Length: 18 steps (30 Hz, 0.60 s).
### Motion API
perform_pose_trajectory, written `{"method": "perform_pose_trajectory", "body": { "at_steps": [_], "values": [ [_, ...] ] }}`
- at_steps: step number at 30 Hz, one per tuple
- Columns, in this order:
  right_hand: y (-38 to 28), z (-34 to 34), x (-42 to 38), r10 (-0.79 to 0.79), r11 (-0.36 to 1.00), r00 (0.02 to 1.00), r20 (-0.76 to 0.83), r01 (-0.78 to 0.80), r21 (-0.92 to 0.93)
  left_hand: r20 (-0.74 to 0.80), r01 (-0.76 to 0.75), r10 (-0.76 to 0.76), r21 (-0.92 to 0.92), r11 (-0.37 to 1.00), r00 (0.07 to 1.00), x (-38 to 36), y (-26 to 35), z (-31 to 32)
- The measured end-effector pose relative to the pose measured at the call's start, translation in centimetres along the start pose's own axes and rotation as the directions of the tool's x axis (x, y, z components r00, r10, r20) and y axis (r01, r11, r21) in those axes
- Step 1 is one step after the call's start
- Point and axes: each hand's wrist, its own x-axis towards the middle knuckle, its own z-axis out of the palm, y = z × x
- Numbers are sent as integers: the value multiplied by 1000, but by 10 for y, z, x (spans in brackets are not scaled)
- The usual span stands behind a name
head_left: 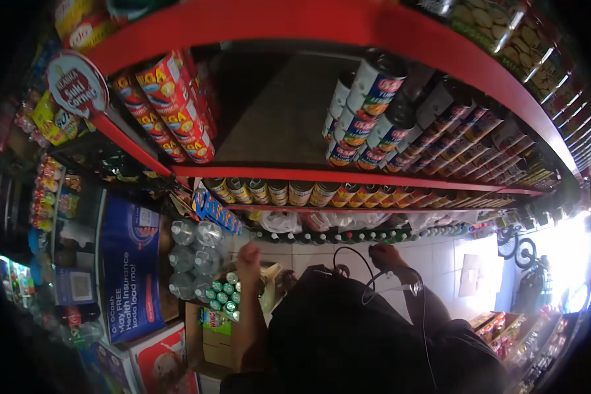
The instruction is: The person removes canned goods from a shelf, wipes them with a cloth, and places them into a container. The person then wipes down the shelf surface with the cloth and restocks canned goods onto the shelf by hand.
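My left hand (248,255) is raised at the centre left, beside large clear plastic bottles (209,257) and above green-topped cans (228,297). It looks rounded, but blur hides how its fingers lie. To the right, my right hand (389,256) has its fingers curled around something small and dark that I cannot make out. Black and white cables (424,328) loop near that wrist. In front of both hands, a row of bottles (335,238) stands along the bottom of the shelving, over a pale tiled floor (308,253).
Red-edged shelves (374,176) carry stacked tuna cans (368,111), red cans (177,118) and a lower row of cans (302,192). A cardboard box (218,351) and a blue poster (132,269) are at left. Snack packs (505,335) and a bicycle (525,253) are at right.
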Motion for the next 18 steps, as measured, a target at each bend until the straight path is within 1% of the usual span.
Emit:
{"method": "perform_pose_trajectory", "body": {
  "at_steps": [1,2,3,4,5,6,7,8,9,11,12,13,14,15,17,18],
  "values": [
    [-26,3,9,29,979,990,138,-56,196,99,46,-36,-101,994,994,-2,-3,10],
    [-39,8,21,-46,967,968,248,-19,255,155,91,-47,-291,952,987,-11,6,31],
    [-53,15,32,-126,949,928,352,10,314,319,381,-281,-313,870,905,-21,65,35],
    [-80,28,35,-186,957,924,335,93,275,498,586,-373,-387,712,783,-13,43,48],
    [-72,49,60,-414,908,846,335,409,91,638,719,-376,-440,538,672,-8,22,62],
    [-119,50,46,-487,841,786,382,540,-40,674,790,-438,-388,475,595,-13,60,70],
    [-125,68,56,-509,844,730,456,526,99,708,803,-416,-376,462,571,-20,86,77],
    [-124,90,68,-622,745,636,457,660,96,711,805,-404,-404,435,576,-25,101,83],
    [-158,90,54,-590,743,598,542,665,76,714,805,-392,-432,405,580,-27,109,86],
    [-205,93,45,-453,716,554,698,692,-85,596,694,-371,-521,497,713,-30,104,83],
    [-207,99,52,-481,726,517,708,688,-9,531,631,-353,-557,540,770,-32,96,79],
    [-205,109,60,-508,734,480,715,676,67,583,592,-181,-658,465,792,-26,76,74],
    [-206,118,64,-534,740,445,719,657,143,604,562,-3,-740,370,797,-17,44,66],
    [-211,123,65,-600,640,379,704,755,139,518,466,-12,-758,456,855,-21,28,57],
    [-230,127,74,-700,407,232,675,907,111,329,274,-31,-726,631,944,-30,-5,40],
    [-265,111,55,-694,345,180,697,933,103,151,57,9,-422,905,988,-34,-22,25]
  ]
}}
